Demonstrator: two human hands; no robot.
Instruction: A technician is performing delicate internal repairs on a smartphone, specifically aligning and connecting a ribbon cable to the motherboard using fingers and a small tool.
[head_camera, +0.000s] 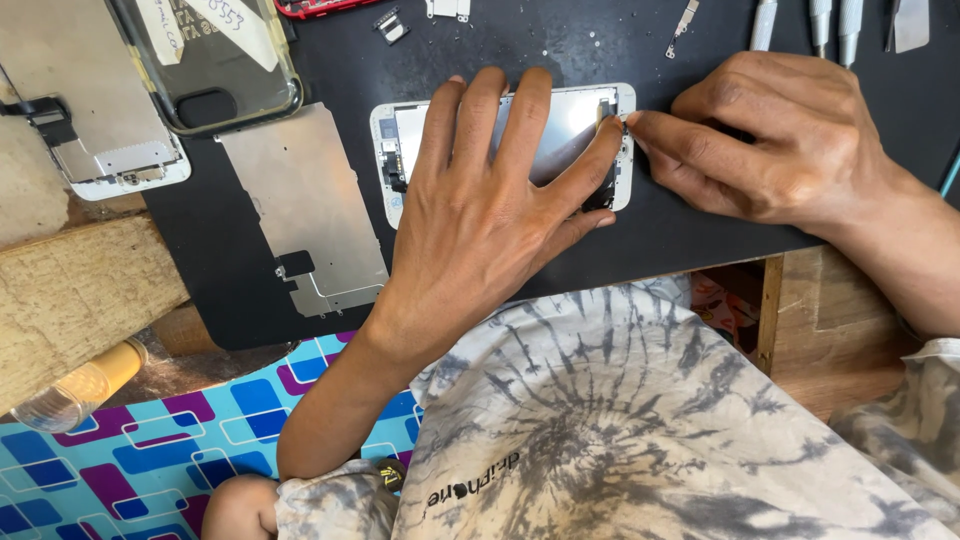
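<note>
- While your left hand (480, 215) is lying spread, pinning the white phone screen assembly (405, 135), your right hand (775, 140) is pinching a small part at its edge.
- Lifting it likely needs steady hold-down.

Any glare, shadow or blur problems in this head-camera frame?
Head view: sharp overall, daylight-lit; a bright glare patch on the phone screen assembly beside the left hand; soft shadows under both hands; the right hand covers the assembly's right edge; the bottle at lower left looks slightly soft.

Metal plate (305, 205) left of phone (410, 130)
</note>
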